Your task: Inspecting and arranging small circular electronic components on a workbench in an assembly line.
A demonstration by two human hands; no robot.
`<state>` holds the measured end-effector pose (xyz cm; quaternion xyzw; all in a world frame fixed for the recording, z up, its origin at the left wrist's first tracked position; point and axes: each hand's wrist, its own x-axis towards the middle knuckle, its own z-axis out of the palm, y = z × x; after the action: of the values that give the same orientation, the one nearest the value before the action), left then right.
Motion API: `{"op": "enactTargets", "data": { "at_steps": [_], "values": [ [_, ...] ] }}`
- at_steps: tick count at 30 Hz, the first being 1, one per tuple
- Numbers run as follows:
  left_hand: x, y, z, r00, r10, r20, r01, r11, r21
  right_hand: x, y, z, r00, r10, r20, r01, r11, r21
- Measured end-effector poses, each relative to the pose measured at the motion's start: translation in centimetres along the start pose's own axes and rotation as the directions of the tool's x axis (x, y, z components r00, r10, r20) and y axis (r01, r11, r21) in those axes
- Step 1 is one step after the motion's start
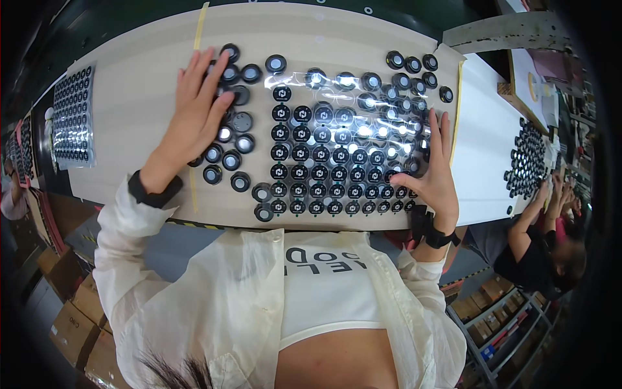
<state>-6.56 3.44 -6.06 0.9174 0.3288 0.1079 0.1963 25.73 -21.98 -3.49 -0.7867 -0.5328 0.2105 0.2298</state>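
Note:
My left hand (194,113) lies open with its fingers stretched out over a loose cluster of round black disc-shaped parts, each with a pale centre; one dark disc (242,121) shows beside the thumb. In front of me is a see-through plastic sheet (304,83) bearing rows of round black labels (299,153) with white marks. More black parts show through its glossy right half. At the sheet's right edge rests my right hand (439,185), thumb and fingers spread wide, the thumb over the lower labels. Glare hides some of the parts beneath the sheet.
Another sheet of round black labels (74,117) lies at the table's far left. Several loose black discs (413,64) sit at the back right. Beyond the yellow tape, a co-worker's hands (551,198) are near a heap of small black parts (526,162) on a white surface.

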Motion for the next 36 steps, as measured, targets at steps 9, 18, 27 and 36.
{"op": "enactTargets", "data": {
  "at_steps": [9, 18, 27, 36],
  "values": [
    [3.0, 4.6, 3.5, 0.996, 0.053, -0.067, -0.075, 0.921, -0.382, 1.3, -1.6, 1.2, 0.998, -0.062, 0.016, 0.062, 0.998, -0.017],
    [3.8, 2.9, -0.4, 1.0, 0.002, 0.027, 0.01, 0.89, -0.456, 1.7, -2.0, 1.1, 0.999, -0.033, 0.04, 0.034, 0.999, -0.033],
    [7.5, 1.9, -2.1, 0.963, 0.239, 0.124, -0.187, 0.925, -0.332, 2.9, -3.6, 2.0, 0.994, -0.098, 0.05, 0.092, 0.989, 0.113],
    [11.5, 4.8, -1.7, 0.88, 0.431, 0.202, -0.45, 0.891, 0.061, 3.3, -5.4, 2.4, 0.988, -0.091, -0.126, 0.128, 0.938, 0.323]
  ]
}}
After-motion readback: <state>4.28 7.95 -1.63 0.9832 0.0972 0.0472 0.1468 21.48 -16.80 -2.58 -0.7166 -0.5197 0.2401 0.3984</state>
